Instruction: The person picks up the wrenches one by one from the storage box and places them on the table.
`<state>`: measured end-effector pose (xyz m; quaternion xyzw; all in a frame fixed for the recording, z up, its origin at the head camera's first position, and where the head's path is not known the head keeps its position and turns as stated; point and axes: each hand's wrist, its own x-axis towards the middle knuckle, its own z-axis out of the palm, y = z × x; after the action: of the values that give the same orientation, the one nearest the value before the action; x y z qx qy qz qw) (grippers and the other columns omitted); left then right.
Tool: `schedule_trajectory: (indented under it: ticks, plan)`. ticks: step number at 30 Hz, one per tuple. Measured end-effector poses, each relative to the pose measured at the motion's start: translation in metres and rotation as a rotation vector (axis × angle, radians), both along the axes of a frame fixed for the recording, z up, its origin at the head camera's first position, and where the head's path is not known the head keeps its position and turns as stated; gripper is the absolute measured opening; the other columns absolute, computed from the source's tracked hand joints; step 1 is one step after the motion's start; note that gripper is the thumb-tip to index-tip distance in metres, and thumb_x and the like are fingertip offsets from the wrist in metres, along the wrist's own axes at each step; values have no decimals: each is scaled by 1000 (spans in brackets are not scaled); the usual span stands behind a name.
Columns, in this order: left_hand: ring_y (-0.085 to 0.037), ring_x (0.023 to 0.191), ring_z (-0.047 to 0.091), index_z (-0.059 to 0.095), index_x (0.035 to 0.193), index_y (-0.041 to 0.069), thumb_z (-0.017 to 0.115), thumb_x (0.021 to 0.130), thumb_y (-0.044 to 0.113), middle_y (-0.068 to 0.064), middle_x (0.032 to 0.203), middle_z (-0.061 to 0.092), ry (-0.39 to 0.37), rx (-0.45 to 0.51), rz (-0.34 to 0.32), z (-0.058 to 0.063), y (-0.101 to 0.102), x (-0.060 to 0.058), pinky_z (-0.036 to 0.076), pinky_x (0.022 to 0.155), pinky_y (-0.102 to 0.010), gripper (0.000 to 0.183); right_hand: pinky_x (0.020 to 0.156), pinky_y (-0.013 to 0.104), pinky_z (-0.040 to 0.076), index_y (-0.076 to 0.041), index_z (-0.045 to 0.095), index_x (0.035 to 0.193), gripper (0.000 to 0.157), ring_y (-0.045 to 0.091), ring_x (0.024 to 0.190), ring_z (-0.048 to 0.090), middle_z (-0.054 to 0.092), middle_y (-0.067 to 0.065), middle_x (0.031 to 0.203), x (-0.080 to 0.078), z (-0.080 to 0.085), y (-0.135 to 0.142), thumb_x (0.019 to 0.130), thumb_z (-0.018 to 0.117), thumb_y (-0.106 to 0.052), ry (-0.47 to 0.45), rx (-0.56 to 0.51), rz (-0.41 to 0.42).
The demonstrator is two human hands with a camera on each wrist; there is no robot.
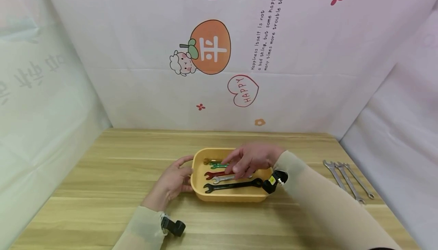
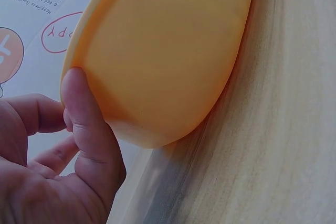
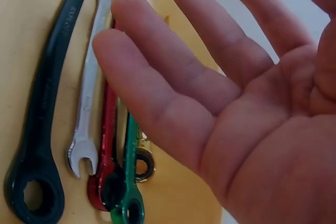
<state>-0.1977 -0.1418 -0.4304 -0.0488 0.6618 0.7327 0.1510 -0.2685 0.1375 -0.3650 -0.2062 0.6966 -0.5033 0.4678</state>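
Note:
A yellow plastic tray [image 1: 232, 198] sits on the table with several wrenches lying side by side in it. They are a black wrench [image 1: 232, 185], a silver wrench [image 3: 87, 103], a red wrench [image 3: 108, 129], a green wrench [image 3: 130, 166] and a partly covered gold wrench [image 3: 148, 156]. My left hand [image 1: 175, 179] holds the tray's left end, its thumb against the outer wall near the rim in the left wrist view. Above the wrenches, my right hand [image 1: 253, 159] hovers with loosely extended fingers and holds nothing; it hides parts of the wrenches in the head view.
Three silver wrenches [image 1: 349, 179] lie at the table's right edge, apart from the tray. The wooden table [image 1: 143, 155] is bounded by white printed cloth [image 1: 147, 90] at the back and on both sides.

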Motion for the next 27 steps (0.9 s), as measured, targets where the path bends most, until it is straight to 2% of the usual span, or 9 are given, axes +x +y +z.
schedule_trajectory:
  ticks: [7, 12, 18, 27]
  plan:
    - [-24, 67, 55, 43, 138, 19, 51, 91, 7, -26, 103, 53, 8, 5, -2, 3, 0, 2, 53, 57, -40, 50, 81, 55, 47, -1, 52, 130, 47, 44, 101, 57, 57, 21, 121, 0, -7, -9, 86, 66, -10, 30, 63, 69]
    - [-24, 67, 56, 43, 138, 19, 51, 91, 7, -25, 102, 53, 9, 1, -1, 3, 0, 2, 53, 57, -39, 50, 81, 56, 47, -3, 56, 126, 41, 45, 99, 57, 58, 21, 120, -1, -13, -14, 86, 64, -8, -13, 108, 73]
    - [-24, 67, 56, 44, 138, 18, 51, 90, 6, -25, 101, 54, 5, 5, 5, 1, 1, 2, 53, 56, -39, 50, 79, 56, 48, -6, 58, 125, 36, 43, 96, 60, 61, 18, 116, -2, -19, -17, 89, 62, -10, -14, 146, 65]
    - [-24, 67, 56, 43, 138, 18, 51, 90, 6, -26, 102, 54, 6, 5, 1, 1, 1, 1, 53, 57, -39, 50, 79, 57, 48, -5, 58, 124, 37, 44, 96, 59, 61, 19, 115, -4, -20, -17, 88, 63, -13, -48, 158, 51]
